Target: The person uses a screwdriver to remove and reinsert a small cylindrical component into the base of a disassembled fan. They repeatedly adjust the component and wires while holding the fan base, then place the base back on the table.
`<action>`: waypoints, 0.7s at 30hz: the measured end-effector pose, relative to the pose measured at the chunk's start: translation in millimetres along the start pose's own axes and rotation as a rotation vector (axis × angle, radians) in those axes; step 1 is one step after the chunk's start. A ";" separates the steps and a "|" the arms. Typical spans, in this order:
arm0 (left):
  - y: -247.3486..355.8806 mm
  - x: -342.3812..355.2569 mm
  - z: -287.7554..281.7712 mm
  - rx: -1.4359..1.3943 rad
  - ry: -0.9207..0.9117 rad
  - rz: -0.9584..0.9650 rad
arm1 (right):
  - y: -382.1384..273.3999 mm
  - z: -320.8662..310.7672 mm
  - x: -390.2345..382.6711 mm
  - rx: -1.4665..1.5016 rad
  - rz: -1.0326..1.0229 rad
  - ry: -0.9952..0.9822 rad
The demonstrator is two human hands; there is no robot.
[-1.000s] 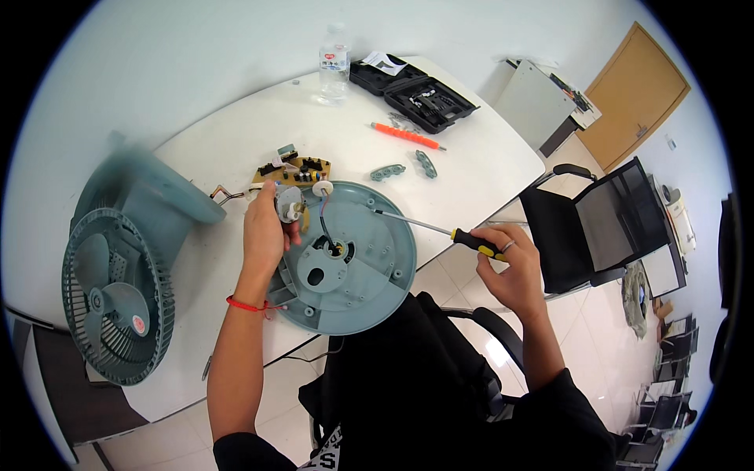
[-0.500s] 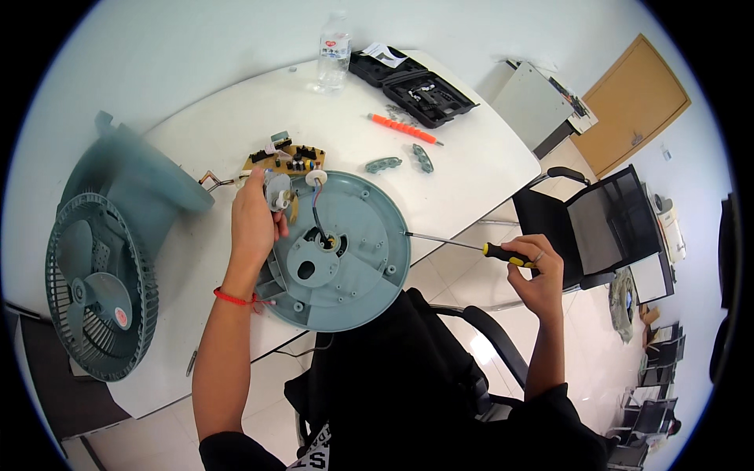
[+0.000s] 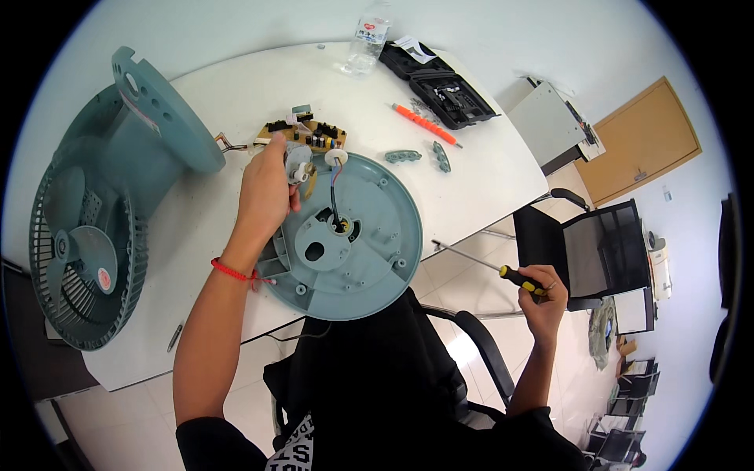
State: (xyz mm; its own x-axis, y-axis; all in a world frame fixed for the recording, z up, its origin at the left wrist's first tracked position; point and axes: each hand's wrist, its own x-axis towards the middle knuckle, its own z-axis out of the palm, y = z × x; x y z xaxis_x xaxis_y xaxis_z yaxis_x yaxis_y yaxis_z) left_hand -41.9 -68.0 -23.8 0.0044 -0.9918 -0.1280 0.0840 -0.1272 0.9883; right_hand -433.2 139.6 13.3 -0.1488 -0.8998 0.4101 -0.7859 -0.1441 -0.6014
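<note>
My left hand is closed around a small grey motor with a white shaft piece, over the upper left edge of a round grey-green fan base. Wires rise from the middle of the base to a round white part. Beside the motor lies a circuit board with several components. My right hand grips a screwdriver by its black and yellow handle. Its shaft points left, the tip apart from the base's right rim; a tiny dark bit shows at the tip, too small to name.
At the left stand a fan housing and a fan grille with blades. Farther back are a water bottle, a black tool case, an orange-handled tool and two small green-grey parts. An office chair stands right.
The screwdriver tip has moved from the base's right rim out past it, to the right. The left hand keeps the motor. The whole view has shifted slightly.
</note>
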 end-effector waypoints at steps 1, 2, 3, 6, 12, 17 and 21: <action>0.6 -1.2 2.1 0.013 0.014 0.009 | 1.7 -1.8 -0.2 0.064 0.072 0.007; 1.9 -1.5 4.2 0.029 0.025 0.021 | -0.4 -0.6 1.6 0.062 0.057 0.021; -0.4 -0.1 2.8 0.025 0.016 0.028 | -3.0 2.9 5.9 0.060 0.042 0.035; -4.1 3.1 -2.0 0.024 0.006 0.039 | -10.6 18.0 24.3 -0.034 -0.028 0.043; -1.2 0.7 -0.8 0.006 -0.008 0.014 | -9.7 46.1 41.4 0.166 0.071 -0.058; 2.2 0.4 -3.9 -0.002 -0.062 0.003 | -37.5 69.5 53.4 0.557 0.336 -0.258; 4.6 2.1 -6.7 -0.007 -0.138 0.036 | -53.5 86.1 69.5 0.899 0.441 -0.492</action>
State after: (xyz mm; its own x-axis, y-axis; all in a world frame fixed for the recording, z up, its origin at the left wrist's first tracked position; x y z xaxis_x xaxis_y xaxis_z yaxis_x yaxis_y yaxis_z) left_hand -34.9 -70.5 -20.1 -0.1300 -0.9884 -0.0792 0.0932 -0.0917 0.9914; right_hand -349.8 49.3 14.9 0.1023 -0.9821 -0.1583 0.0268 0.1618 -0.9865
